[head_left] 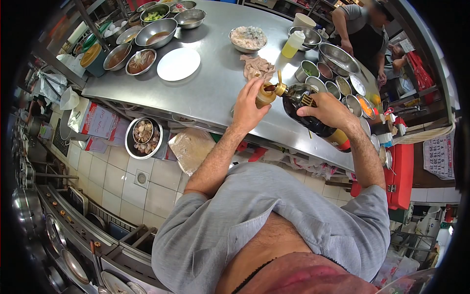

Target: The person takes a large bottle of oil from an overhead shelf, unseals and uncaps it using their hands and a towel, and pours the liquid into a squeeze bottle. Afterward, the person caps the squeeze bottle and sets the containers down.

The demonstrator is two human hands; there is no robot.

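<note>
My right hand (328, 111) is wrapped round a large dark sauce bottle (293, 101) with a gold flip-top cap. The bottle lies tilted, its spout pointing left. Dark liquid shows at the spout, right at the mouth of a small translucent amber container (265, 98). My left hand (250, 107) grips that container from its left side, fingers closed round it. Both are over the front part of the steel table (215, 98). Just behind them lies a crumpled beige cloth (256, 67).
A bowl of raw shrimp-like pieces (248, 38), a white plate (178, 64) and a yellow squeeze bottle (293, 44) stand on the table. Metal ingredient bowls (343, 85) crowd the right. A co-worker (360, 29) stands beyond. A pot (143, 138) sits below, left.
</note>
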